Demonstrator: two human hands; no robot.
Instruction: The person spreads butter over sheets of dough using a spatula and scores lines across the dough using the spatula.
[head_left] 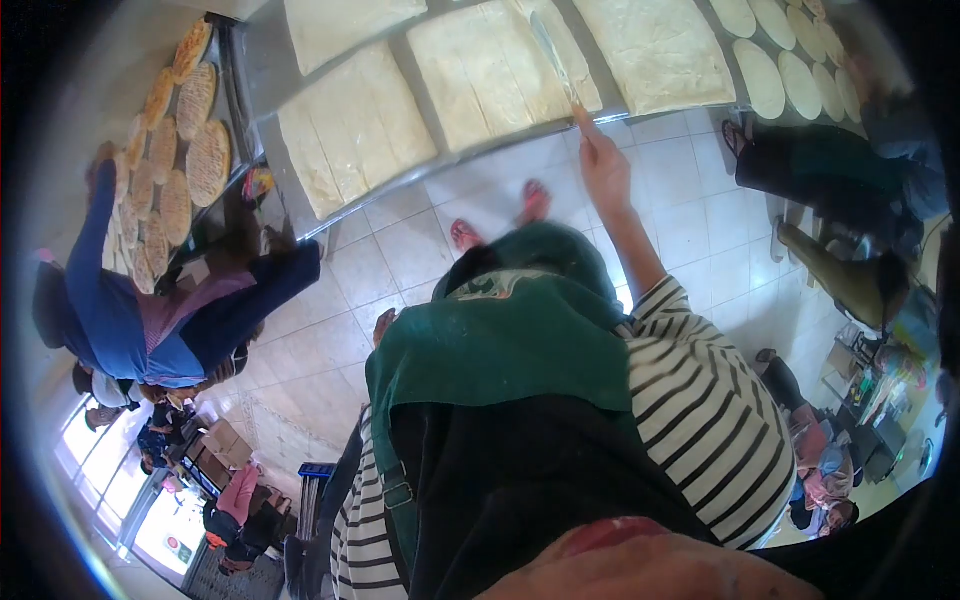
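My right hand (606, 168) is closed around the handle of a knife (556, 58). The long blade lies over the right part of a pale dough sheet (470, 85) on the table, along a line between two strips. Lengthwise cut lines also show on this sheet and on the dough sheet (350, 130) to its left. A thick dough sheet (655, 55) on the right shows no clear cut lines. Down beside the green apron, my left hand (383, 325) is partly hidden; its visible fingers look loosely apart, holding nothing I can see.
The metal table edge (470, 155) runs in front of me. Oval dough pieces (760, 80) lie at the far right. To the left, a person (150, 300) reaches toward browned oval breads (165, 150). Another person (830, 165) stands at the right. Tiled floor (390, 240) surrounds my feet.
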